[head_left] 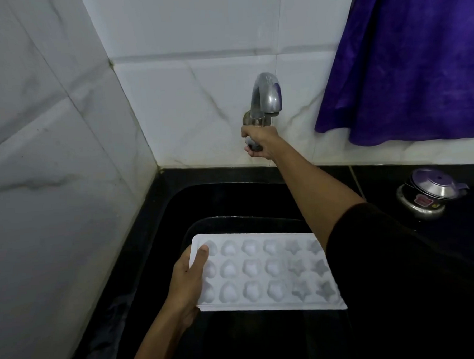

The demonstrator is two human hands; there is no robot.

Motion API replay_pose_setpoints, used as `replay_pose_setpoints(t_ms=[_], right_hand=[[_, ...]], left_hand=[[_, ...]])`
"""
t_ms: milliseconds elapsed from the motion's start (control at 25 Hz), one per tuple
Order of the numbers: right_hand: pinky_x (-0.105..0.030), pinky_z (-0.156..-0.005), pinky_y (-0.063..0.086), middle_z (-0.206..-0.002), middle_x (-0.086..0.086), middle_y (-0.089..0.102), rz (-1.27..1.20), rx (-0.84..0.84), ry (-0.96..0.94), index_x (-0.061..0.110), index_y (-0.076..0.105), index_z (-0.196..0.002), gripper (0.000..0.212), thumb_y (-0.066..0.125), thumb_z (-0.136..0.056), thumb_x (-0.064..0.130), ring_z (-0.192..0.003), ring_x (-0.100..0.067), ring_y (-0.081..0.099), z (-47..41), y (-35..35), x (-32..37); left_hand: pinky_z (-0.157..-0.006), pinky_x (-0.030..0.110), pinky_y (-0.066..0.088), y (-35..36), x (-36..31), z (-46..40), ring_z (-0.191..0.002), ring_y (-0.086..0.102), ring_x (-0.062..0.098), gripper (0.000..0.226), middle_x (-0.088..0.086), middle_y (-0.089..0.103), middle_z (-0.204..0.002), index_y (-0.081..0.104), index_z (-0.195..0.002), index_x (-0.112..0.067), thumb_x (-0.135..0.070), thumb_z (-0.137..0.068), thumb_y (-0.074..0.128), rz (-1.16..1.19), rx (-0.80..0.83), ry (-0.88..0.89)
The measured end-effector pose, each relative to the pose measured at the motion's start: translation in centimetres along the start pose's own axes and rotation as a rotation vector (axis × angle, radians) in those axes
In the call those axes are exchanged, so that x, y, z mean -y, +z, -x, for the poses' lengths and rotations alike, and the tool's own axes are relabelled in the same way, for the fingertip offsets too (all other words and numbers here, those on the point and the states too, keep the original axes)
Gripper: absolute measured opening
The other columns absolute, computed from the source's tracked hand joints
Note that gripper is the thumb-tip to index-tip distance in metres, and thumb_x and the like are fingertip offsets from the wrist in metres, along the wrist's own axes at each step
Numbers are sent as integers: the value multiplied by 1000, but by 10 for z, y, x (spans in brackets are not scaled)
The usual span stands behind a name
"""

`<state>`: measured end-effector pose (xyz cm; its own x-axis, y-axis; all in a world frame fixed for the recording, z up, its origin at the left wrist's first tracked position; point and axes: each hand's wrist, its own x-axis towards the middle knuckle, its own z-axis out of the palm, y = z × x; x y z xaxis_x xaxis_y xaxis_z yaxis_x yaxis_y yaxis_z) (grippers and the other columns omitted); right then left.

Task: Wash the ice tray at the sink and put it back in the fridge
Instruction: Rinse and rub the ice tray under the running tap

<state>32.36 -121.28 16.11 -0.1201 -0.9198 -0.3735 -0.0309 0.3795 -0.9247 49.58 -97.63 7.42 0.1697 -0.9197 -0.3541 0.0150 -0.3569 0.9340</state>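
A white ice tray (262, 274) with heart, flower and star hollows hangs flat over the black sink (231, 201). My left hand (187, 280) grips its left end, thumb lying on top over a corner hollow. My right hand (260, 141) reaches up to the wall and curls around the knob under the chrome tap (266, 98). My right arm crosses above the tray's right end and hides part of it. No water stream is visible from the spout.
White tiled walls meet in a corner left of the sink. A purple cloth (405, 60) hangs at the upper right. A steel pressure cooker (429, 194) stands on the black counter (381, 177) to the right.
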Motion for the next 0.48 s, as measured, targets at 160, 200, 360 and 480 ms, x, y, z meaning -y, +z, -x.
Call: replay_pose_setpoints(t_ms=[160,200,360,480], right_hand=[[-16,-37,37,-58,-6,50,107,-118,-47,6,52,-79,9,60,-76,6,-38,-13,45,-8,7,-1],[-16,-37,37,-58,-5,51,132,-136,-58,6,51,-77,9,60,-76,6,-37,-13,44,-8,7,-1],[-19,-39,38,-58,-5,54,212,-186,-100,9,48,-70,15,62,-76,9,-39,-14,47,-10,9,-3],[-19,-37,38,-64,-6,55,239,-197,-119,10,47,-72,17,64,-77,14,-43,-14,50,-11,8,-5]], left_hand=[[-49,22,53,-3,-4,-12,-72,70,13,17,-1,73,-86,66,-92,-29,-33,-93,50,23,40,0],[-49,21,52,-3,-5,-14,-70,70,11,17,-2,72,-84,66,-93,-28,-33,-93,49,19,43,3],[-50,22,51,0,-6,-24,-71,69,10,17,-4,72,-83,65,-92,-32,-33,-93,49,7,37,6],[-63,33,53,1,-5,-29,-86,67,22,17,2,70,-94,65,-94,-31,-34,-93,48,5,24,-4]])
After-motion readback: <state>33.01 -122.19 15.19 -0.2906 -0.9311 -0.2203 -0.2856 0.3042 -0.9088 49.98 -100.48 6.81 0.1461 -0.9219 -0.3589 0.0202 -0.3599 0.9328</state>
